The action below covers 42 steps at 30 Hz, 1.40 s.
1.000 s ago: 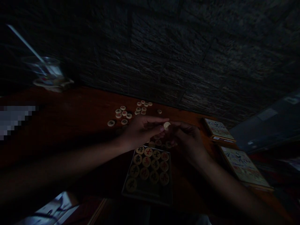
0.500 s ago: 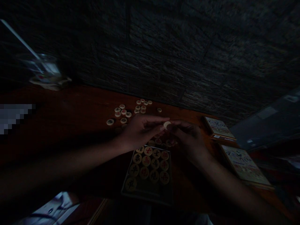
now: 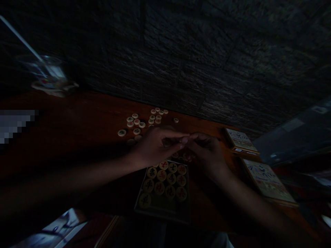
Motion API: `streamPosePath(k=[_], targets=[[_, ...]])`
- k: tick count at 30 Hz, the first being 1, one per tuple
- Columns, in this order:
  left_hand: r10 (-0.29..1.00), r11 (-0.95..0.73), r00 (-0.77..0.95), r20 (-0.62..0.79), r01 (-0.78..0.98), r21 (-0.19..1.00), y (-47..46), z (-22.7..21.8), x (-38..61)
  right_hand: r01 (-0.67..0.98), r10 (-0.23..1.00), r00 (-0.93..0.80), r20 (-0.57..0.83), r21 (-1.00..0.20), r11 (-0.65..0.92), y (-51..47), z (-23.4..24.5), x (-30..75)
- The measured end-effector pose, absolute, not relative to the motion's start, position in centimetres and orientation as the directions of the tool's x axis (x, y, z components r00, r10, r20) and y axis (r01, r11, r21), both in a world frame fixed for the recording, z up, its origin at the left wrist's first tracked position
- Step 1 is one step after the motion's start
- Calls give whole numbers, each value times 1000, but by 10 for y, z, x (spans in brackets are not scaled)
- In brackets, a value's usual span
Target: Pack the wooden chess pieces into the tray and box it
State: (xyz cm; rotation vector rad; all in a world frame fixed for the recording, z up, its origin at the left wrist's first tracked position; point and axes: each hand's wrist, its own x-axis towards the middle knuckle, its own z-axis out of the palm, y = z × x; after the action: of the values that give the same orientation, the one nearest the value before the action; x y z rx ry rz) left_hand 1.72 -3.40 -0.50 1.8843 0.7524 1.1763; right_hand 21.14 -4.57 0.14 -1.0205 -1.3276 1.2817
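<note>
Over the far end of a shallow box (image 3: 164,206), my left hand (image 3: 157,144) and my right hand (image 3: 208,151) meet at the fingertips. Both are closed in a pinch around a Chinese chess piece, which the fingers now hide. Round wooden chess pieces (image 3: 161,175) with red or black characters lie in rows in the box. Its near end holds a single piece (image 3: 144,200) at the left and shows bare bottom beside it. More loose pieces (image 3: 137,122) lie on the table beyond my left hand, some partly covered by it.
A dark brick wall (image 3: 165,62) runs along the back of the wooden table (image 3: 85,110). A clear cup (image 3: 51,70) with a straw stands far left on a holder. Two illustrated boxes (image 3: 239,139) (image 3: 267,179) lie at the right.
The chess piece visible between my fingertips half a second ago is now covered by my fingers. My hands have drawn slightly closer together. The view has shifted a little.
</note>
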Motion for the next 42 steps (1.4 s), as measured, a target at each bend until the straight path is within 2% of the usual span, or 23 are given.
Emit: streamPosePath(k=[3,9,15,17,20,24,31,38,42], targets=[[818,-485,397,416,87,870,-36,0,17,-2,985,-125,119,-993,120,-47,6,211],[905,-291,327,273,6,957,-33,7,18,102,976,-136,170,-978,184,-48,13,210],[936,-84,319,149,-209,974,-29,4,19,172,946,-134,295,-933,315,-50,9,214],[931,-12,344,123,-306,952,-28,3,20,256,913,-130,386,-877,407,-51,7,216],[920,94,386,69,-388,917,-26,4,20,379,820,-174,546,-731,567,-51,5,220],[915,213,403,-26,-427,879,-26,8,20,434,753,-224,619,-629,646,-49,6,224],[917,185,398,14,-457,870,-26,7,20,477,766,-226,602,-617,626,-46,8,228],[913,88,402,69,-360,929,-22,3,18,515,770,-260,583,-591,621,-46,6,228],[902,43,423,88,-291,956,-24,5,17,508,735,-356,577,-540,671,-49,10,227]])
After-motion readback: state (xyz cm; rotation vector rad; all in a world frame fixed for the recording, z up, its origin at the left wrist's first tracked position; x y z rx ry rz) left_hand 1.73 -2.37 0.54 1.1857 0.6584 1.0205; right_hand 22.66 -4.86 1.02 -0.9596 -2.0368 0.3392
